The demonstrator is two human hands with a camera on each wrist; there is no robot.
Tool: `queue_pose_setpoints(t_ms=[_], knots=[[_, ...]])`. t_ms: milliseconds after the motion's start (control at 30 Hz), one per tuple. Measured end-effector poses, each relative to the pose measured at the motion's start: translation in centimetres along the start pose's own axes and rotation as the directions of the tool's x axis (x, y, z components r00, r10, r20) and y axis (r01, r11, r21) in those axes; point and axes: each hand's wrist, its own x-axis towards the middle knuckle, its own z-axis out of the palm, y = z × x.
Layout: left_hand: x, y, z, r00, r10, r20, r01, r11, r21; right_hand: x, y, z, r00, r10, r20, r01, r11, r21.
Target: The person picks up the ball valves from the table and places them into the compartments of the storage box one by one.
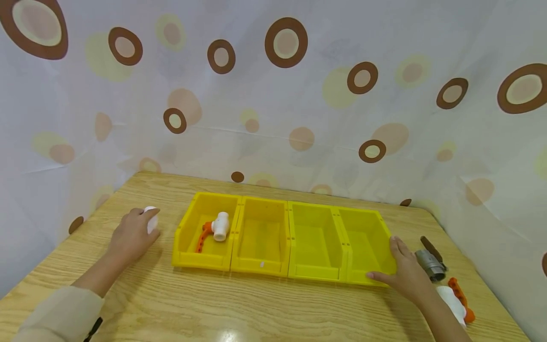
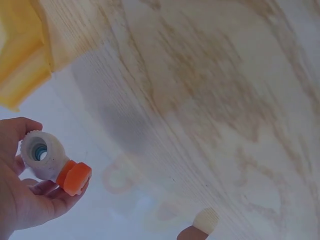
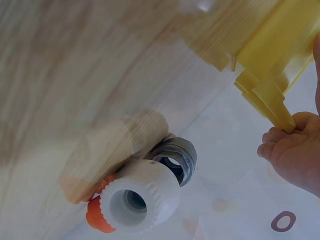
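Note:
At the left of the head view, my left hand [image 1: 133, 233] grips a white plastic ball valve [image 2: 47, 162] above the table. The left wrist view shows the valve's threaded open end and orange handle [image 2: 75, 177]; the hand mostly hides it from the head view. My right hand [image 1: 408, 273] holds the rightmost yellow bin [image 1: 363, 251], its thumb at the front and its fingers along the outer side wall. Another white valve with an orange lever [image 1: 220, 227] lies inside the leftmost bin [image 1: 201, 260].
Two more yellow bins [image 1: 262, 232] stand between the outer ones in a joined row. Right of the row, a grey metal valve [image 1: 430, 265] with a dark handle lies on the wooden table [image 1: 239, 304], near a white valve [image 1: 452, 304] with an orange handle. Patterned cloth [image 1: 265, 109] hangs behind.

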Motion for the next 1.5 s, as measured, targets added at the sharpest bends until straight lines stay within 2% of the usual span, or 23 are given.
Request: queue_pose_setpoints(t_ms=[133, 367, 733, 933, 1200, 1500], knots=[[0.0, 0.4, -0.2, 1.0, 0.005, 0.004, -0.006, 1.0, 0.002, 0.0, 0.0, 0.1, 1.0, -0.003, 0.003, 0.003, 1.0, -0.003], [0.1, 0.8, -0.2, 1.0, 0.021, 0.0, -0.021, 1.0, 0.0, 0.0, 0.6, 0.2, 0.999, -0.047, 0.024, 0.044, 0.993, 0.11], [0.1, 1.1, -0.2, 0.999, 0.029, -0.025, -0.029, 1.0, -0.004, 0.4, 1.6, 0.0, 0.989, -0.145, -0.015, 0.146, 0.989, 0.032], [0.3, 1.4, -0.4, 0.998, 0.041, -0.049, -0.042, 0.999, -0.011, 0.6, 1.5, 0.1, 0.984, -0.175, -0.021, 0.175, 0.984, 0.011], [0.7, 2.9, -0.9, 0.993, 0.081, -0.083, -0.082, 0.997, -0.012, 0.7, 1.4, 0.0, 0.985, -0.171, 0.019, 0.17, 0.985, 0.029], [0.7, 4.8, -1.0, 0.991, 0.102, -0.085, -0.103, 0.995, -0.015, 1.0, 1.7, 0.2, 0.986, -0.164, 0.032, 0.163, 0.986, 0.024]])
